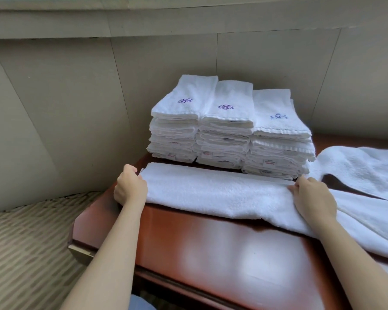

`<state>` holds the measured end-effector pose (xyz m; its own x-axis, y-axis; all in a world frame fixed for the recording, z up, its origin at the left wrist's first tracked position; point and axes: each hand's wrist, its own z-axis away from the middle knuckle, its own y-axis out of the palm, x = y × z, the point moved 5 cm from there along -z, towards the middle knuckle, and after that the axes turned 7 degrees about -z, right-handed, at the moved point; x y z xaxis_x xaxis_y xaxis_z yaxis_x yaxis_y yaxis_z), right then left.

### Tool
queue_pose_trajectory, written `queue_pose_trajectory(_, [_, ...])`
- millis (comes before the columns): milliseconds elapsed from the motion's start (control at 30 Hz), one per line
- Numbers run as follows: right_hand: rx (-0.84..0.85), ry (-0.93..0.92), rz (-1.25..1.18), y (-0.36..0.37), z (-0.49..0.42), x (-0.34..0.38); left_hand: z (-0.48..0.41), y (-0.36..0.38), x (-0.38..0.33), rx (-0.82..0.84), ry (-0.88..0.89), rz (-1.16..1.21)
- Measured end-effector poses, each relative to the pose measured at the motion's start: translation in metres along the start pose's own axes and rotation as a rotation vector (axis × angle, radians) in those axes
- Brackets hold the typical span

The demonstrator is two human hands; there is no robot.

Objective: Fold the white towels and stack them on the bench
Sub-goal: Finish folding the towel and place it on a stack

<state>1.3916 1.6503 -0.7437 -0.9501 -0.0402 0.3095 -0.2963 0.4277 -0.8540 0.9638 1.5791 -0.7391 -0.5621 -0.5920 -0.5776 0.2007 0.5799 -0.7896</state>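
Mid-fold — you have one white towel [213,193] laid lengthwise across the bench [206,249], centre frame, just in front of three stacks of folded towels [229,128]. Your left hand [130,186] grips the towel's left end, fingers curled round the edge. Your right hand [313,198] pinches the far edge, it seems — fingertips partly hidden. Next: bring the ends together evenly, then lift it onto a stack.

white towel [215,193] folded lengthwise on bench [211,247] | folded stacks [229,128] behind
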Motion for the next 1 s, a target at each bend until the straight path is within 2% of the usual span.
queue_pose_trajectory(133, [0.061,0.024,0.024,0.002,0.0,-0.002,0.005,-0.005,-0.008,-0.036,0.06,-0.243])
queue_pose_trajectory(233, [0.115,0.042,0.003,0.003,-0.003,-0.002,0.029,-0.003,-0.036,-0.072,0.236,-0.391])
queue_pose_trajectory(300, [0.145,0.037,-0.007,0.002,-0.002,0.001,0.056,0.016,-0.069,0.041,0.437,-0.377])
queue_pose_trajectory(400, [0.154,-0.015,0.016,-0.004,0.008,0.004,0.114,0.056,-0.122,0.327,0.771,-0.283])
queue_pose_trajectory(467, [0.167,-0.049,0.075,-0.012,0.017,0.001,0.151,0.076,-0.149,0.455,0.898,-0.244])
queue_pose_trajectory(567, [0.212,-0.037,0.196,-0.03,0.026,-0.024,0.184,0.092,-0.173,0.493,0.948,-0.238])
queue_pose_trajectory(733, [0.291,0.126,0.319,-0.071,0.041,-0.1,0.198,0.104,-0.186,0.488,0.939,-0.258])
queue_pose_trajectory(833, [0.275,0.221,0.387,-0.098,0.056,-0.147,0.198,0.109,-0.182,0.507,0.966,-0.29])
queue_pose_trajectory(1000, [0.291,0.315,0.257,-0.123,0.084,-0.202,0.203,0.112,-0.176,0.524,1.042,-0.41])
